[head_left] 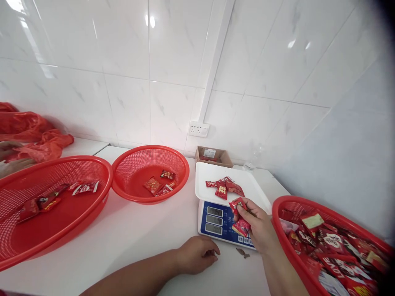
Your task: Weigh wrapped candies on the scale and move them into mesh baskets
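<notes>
My right hand (257,224) is closed on small red snack packets (241,226), held above the front of a digital weighing scale (228,218). One packet sticks up past the thumb and another hangs lower by the keypad. Several more red packets (222,187) lie on the white pan (249,187) of the scale. Left of my right hand, my left hand (197,255) rests on the white table just in front of the scale. Its fingers are loosely curled, with a gap between thumb and forefinger and nothing held.
A red basket (279,201) full of mixed packets stands at the right. Two red baskets, a middle one (151,150) and a left one (61,232), hold a few packets each. Behind the scale is a cardboard box (228,160). Another person's hands (18,164) touch red plastic bags (27,127).
</notes>
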Available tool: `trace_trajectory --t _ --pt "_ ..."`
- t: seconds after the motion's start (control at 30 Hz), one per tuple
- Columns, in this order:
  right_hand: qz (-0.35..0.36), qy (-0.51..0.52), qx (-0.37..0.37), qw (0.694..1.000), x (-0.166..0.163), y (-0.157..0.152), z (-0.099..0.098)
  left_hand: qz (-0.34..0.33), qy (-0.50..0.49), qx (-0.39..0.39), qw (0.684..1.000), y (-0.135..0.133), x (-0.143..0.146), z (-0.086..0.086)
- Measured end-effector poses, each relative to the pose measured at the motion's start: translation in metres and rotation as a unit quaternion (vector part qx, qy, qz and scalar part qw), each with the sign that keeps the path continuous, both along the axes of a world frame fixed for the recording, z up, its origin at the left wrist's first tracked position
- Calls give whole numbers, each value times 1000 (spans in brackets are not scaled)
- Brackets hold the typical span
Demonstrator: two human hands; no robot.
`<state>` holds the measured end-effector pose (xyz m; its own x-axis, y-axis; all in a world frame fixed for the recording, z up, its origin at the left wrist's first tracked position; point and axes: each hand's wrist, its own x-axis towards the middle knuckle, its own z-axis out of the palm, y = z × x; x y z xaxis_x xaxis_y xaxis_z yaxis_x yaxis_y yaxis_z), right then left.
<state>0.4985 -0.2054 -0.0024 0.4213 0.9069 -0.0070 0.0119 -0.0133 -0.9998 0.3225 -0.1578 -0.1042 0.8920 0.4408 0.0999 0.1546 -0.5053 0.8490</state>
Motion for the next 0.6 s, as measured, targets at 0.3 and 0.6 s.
trace_trajectory --t 0.3,0.6 --pt "171 -28 -151 973 -18 -26 -25 15 -125 -343 931 6 4 7" --pt "146 -10 -154 977 -29 -39 -56 40 -126 -453 882 4 4 9"
